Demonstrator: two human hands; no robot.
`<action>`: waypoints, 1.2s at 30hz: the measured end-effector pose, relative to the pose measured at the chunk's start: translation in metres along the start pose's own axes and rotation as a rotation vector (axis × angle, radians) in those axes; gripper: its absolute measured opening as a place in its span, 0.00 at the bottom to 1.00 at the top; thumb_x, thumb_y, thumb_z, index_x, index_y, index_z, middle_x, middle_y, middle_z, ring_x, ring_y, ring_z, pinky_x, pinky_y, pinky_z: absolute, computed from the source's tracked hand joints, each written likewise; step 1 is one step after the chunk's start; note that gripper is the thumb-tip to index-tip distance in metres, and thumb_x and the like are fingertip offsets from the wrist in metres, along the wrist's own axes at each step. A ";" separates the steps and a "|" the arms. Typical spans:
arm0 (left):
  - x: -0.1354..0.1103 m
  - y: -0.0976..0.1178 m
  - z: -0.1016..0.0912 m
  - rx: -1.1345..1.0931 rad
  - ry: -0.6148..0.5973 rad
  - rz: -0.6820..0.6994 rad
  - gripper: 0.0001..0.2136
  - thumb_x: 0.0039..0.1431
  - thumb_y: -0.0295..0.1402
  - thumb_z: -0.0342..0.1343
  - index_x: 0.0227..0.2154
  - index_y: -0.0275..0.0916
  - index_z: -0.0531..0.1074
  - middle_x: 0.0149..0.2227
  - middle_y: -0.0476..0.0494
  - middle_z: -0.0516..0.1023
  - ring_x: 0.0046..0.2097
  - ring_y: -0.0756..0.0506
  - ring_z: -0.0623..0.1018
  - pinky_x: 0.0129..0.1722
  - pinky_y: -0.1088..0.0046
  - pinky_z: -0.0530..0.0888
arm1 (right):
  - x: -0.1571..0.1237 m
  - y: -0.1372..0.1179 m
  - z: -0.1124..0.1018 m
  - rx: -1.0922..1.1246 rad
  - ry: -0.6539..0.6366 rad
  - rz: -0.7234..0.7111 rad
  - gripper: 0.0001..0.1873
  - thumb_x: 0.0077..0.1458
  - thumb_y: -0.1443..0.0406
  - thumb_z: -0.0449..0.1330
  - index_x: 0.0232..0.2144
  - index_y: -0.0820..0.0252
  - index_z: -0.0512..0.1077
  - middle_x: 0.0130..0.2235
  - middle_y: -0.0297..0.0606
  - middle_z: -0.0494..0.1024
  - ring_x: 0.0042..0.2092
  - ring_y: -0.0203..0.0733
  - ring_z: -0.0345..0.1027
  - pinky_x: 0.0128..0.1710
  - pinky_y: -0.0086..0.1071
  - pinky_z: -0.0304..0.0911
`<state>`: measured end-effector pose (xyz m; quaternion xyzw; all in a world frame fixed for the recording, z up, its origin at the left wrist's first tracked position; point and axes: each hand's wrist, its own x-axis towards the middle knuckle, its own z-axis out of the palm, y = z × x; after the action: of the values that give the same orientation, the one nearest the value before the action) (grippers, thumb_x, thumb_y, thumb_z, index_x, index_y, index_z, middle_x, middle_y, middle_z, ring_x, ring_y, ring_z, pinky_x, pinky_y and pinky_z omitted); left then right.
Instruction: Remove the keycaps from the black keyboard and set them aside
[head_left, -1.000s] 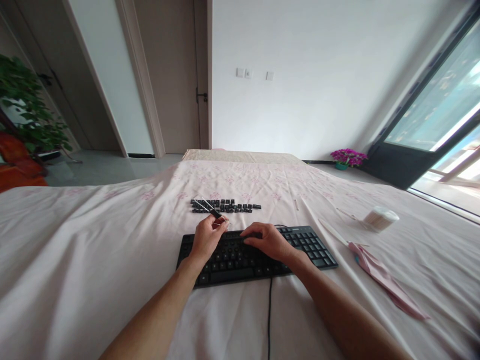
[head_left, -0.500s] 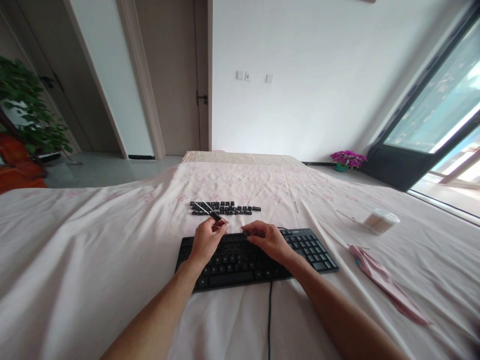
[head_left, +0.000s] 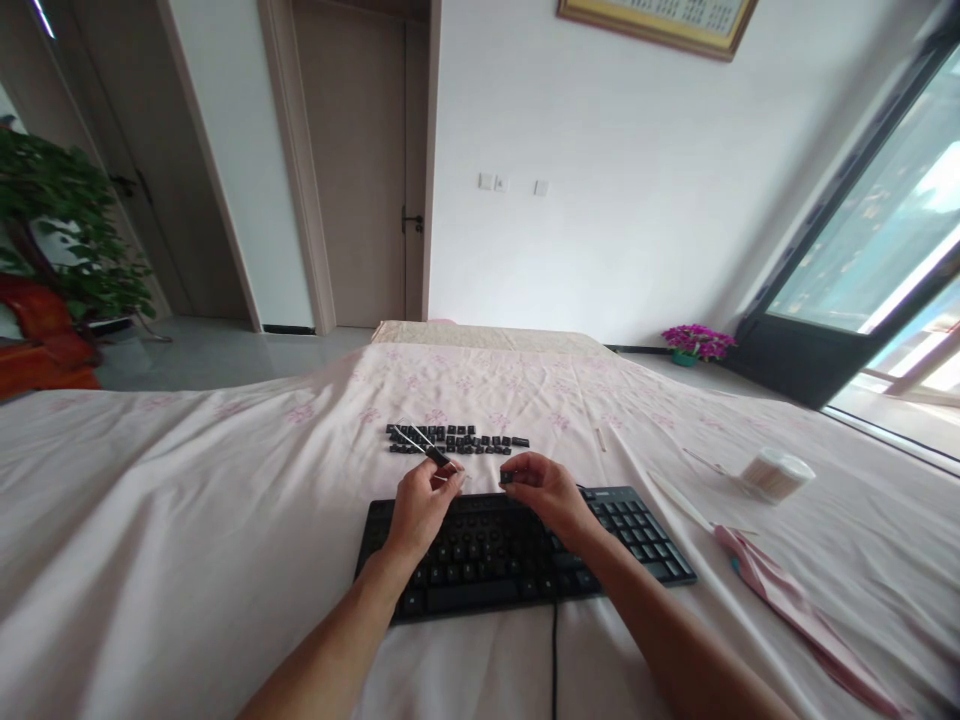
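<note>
A black keyboard (head_left: 637, 535) lies on the pink bedsheet in front of me. My left hand (head_left: 422, 505) is closed on a thin keycap-puller tool (head_left: 424, 446) whose wire prongs point up and away. My right hand (head_left: 547, 487) hovers over the keyboard's far edge, pinching a small black keycap (head_left: 507, 476) between thumb and fingers. Just beyond both hands, several loose black keycaps (head_left: 480, 441) lie in two rows on the sheet.
A round tub of cotton swabs (head_left: 777, 473) stands at the right, with a pink cloth (head_left: 795, 607) nearer me. The keyboard cable (head_left: 556, 655) runs toward me. A loose swab (head_left: 600, 439) lies beyond the keyboard. Doors, a plant (head_left: 67, 230) and a window surround the bed.
My right hand rose from the keys toward the far edge, now pinching a keycap. The view tilted up, so a picture frame shows on the wall. My left hand stayed put.
</note>
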<state>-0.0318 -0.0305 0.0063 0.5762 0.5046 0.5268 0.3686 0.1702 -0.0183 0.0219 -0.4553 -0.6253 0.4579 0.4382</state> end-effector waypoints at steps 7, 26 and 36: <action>0.000 0.000 0.000 -0.013 0.003 -0.007 0.10 0.51 0.38 0.56 0.33 0.36 0.73 0.30 0.45 0.77 0.29 0.46 0.78 0.32 0.73 0.73 | 0.043 -0.002 0.001 0.046 0.061 -0.059 0.12 0.40 0.67 0.65 0.32 0.63 0.73 0.29 0.35 0.76 0.31 0.36 0.70 0.34 0.30 0.64; 0.001 -0.002 0.000 0.001 0.010 0.001 0.09 0.52 0.35 0.55 0.33 0.36 0.73 0.29 0.45 0.77 0.29 0.46 0.78 0.32 0.72 0.73 | 0.150 0.030 -0.002 -0.734 0.142 0.038 0.10 0.44 0.67 0.61 0.31 0.57 0.80 0.28 0.35 0.80 0.31 0.39 0.71 0.31 0.28 0.60; 0.001 0.000 0.000 0.008 0.007 -0.003 0.08 0.52 0.34 0.55 0.33 0.36 0.73 0.29 0.46 0.77 0.30 0.47 0.77 0.33 0.73 0.73 | 0.152 0.034 0.002 -0.806 0.171 0.119 0.09 0.43 0.64 0.62 0.31 0.55 0.80 0.29 0.36 0.79 0.32 0.41 0.71 0.29 0.29 0.58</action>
<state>-0.0318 -0.0296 0.0060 0.5749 0.5089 0.5264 0.3653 0.1431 0.1346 0.0088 -0.6622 -0.6885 0.1614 0.2479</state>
